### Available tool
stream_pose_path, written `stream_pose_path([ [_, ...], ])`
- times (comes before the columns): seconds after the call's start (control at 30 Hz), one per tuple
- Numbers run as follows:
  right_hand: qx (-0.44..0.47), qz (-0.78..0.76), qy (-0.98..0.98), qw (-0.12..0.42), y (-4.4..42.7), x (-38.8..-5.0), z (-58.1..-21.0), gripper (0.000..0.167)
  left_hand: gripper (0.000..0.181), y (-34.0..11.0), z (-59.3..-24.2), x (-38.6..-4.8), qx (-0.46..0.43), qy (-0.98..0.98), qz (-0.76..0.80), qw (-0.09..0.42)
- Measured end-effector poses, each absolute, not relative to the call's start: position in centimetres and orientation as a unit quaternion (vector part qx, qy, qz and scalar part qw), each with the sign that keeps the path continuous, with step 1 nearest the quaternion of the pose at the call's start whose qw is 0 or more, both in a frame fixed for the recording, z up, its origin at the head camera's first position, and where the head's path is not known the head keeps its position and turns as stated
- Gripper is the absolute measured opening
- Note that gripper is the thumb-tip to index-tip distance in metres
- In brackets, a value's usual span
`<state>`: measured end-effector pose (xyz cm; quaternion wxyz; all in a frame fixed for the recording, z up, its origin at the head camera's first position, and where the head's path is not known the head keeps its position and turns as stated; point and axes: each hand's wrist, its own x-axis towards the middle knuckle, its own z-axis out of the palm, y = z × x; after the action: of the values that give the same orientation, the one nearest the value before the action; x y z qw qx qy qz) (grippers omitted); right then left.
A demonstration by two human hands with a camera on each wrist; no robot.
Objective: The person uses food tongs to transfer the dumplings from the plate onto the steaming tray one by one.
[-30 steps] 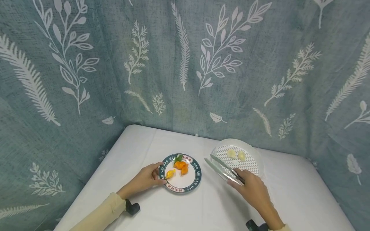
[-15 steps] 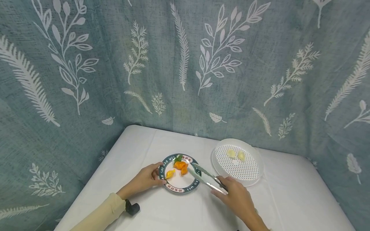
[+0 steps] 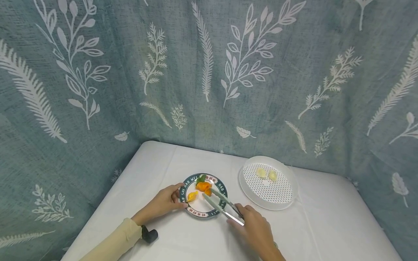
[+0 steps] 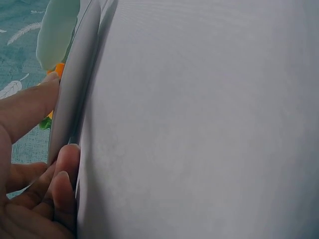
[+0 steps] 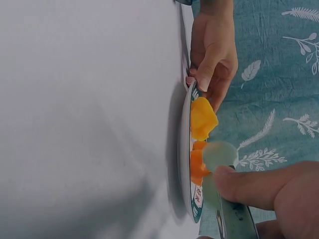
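My left hand [image 3: 163, 201] pinches the left rim of a round plate [image 3: 203, 207] with a dark green lettered border; in the left wrist view the thumb lies over the rim and fingers are beneath. On the plate are an orange dumpling-shaped piece [image 3: 203, 186] with a green leaf [image 3: 201, 178], another orange piece [image 3: 208, 192] beside it, and a yellow piece [image 3: 192, 196]. Held in my right hand [image 3: 256, 230], tongs [image 3: 213, 204] with pale green tips reach over the plate. Their spread tips stand around the second orange piece; whether they touch it I cannot tell.
To the right, near the back edge of the white table [image 3: 156, 163], sits a round white perforated tray [image 3: 277, 194] with two pale yellow pieces [image 3: 267, 174] on it. A patterned teal curtain [image 3: 209, 72] hangs behind and at both sides.
My right hand has carried the tongs left from in front of the white tray to over the plate, down to the orange piece. The left hand and plate have stayed in place.
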<state>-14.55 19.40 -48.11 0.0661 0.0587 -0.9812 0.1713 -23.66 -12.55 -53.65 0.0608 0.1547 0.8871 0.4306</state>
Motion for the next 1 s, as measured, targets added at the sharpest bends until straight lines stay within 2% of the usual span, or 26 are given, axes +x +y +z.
stream_pose_path([
  [0.13,0.048,0.162,-0.982,0.080,19.0,-14.6,-48.1,0.055,0.085,-12.5,-53.7,-23.7,0.153,0.886,0.433,0.061],
  [0.37,0.028,0.145,-0.987,0.060,19.0,-14.8,-47.5,0.057,0.085,-12.5,-53.7,-23.7,0.151,0.888,0.431,0.061],
  [0.53,0.021,0.130,-0.989,0.069,19.6,-15.0,-47.4,0.057,0.085,-12.5,-53.7,-23.7,0.150,0.887,0.431,0.061],
  [0.83,0.025,0.140,-0.988,0.057,18.9,-15.9,-48.3,0.059,0.085,-12.6,-53.8,-23.8,0.155,0.888,0.429,0.057],
  [1.0,0.036,0.134,-0.988,0.069,18.5,-16.2,-48.9,0.058,0.087,-12.5,-53.9,-23.9,0.150,0.889,0.428,0.057],
])
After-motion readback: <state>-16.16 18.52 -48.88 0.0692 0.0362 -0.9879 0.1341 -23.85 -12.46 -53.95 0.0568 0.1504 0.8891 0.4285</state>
